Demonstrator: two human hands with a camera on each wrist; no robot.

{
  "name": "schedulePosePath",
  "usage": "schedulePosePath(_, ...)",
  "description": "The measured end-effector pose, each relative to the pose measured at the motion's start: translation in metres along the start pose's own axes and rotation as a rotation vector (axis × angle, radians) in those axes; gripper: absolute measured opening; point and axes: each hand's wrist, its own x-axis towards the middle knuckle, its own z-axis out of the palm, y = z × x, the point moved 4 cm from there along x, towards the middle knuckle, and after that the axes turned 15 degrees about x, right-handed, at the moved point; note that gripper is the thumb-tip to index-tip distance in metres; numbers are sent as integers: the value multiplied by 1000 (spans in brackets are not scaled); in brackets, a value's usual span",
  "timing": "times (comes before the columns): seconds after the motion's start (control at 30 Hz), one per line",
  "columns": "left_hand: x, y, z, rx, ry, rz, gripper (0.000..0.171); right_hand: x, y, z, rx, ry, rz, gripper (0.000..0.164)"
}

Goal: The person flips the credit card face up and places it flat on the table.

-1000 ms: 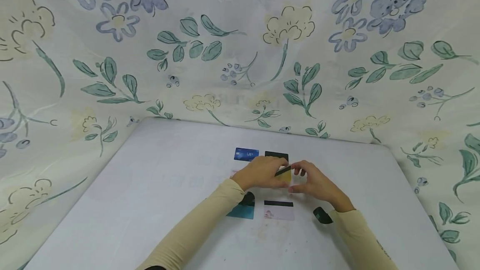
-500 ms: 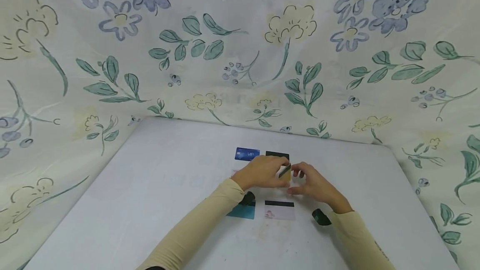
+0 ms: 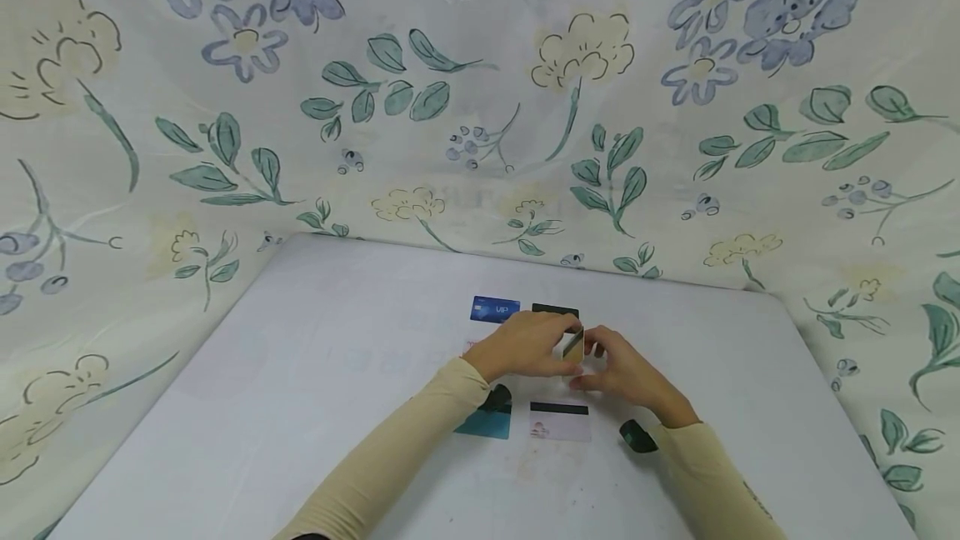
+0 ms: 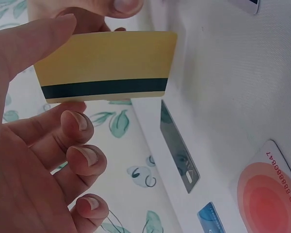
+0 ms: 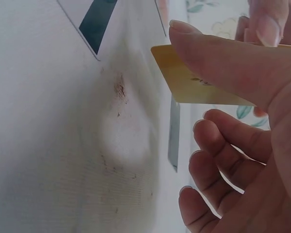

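Note:
A gold card (image 3: pixel 573 346) with a dark stripe stands tilted between the two hands, just above the white table. The left hand (image 3: pixel 525 346) pinches it, with the thumb on one edge and a finger at the opposite edge. In the left wrist view the card (image 4: pixel 106 63) shows its striped side. From the right, the right hand (image 3: pixel 630 365) grips the card too; its thumb (image 5: pixel 223 63) crosses the card's face in the right wrist view. The other fingers of both hands are loosely bent below the card. Part of the card is hidden by the thumbs.
Around the hands lie a blue VIP card (image 3: pixel 495 309), a black card (image 3: pixel 555 307), a teal card (image 3: pixel 483 423) and a pale striped card (image 3: pixel 560 425). A red-circled card (image 4: pixel 266 194) is mostly covered by the left hand in the head view. Patterned cloth (image 3: pixel 480 107) hangs behind.
The gold card has turned between the hands, so its stripe stands steeper. The right hand has shifted slightly left at the thumb. The left hand has hardly moved.

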Motion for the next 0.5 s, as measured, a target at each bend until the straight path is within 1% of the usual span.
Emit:
schedulePosePath(0.2,1,1,0,-2,15,8,61,3,3,3,4,-13,6,56)
schedulePosePath(0.33,2,1,0,7,24,18,61,4,5,5,-9,-9,9,55)
schedulePosePath(0.5,2,1,-1,-10,27,23,60,5,6,5,-11,-6,8,54)
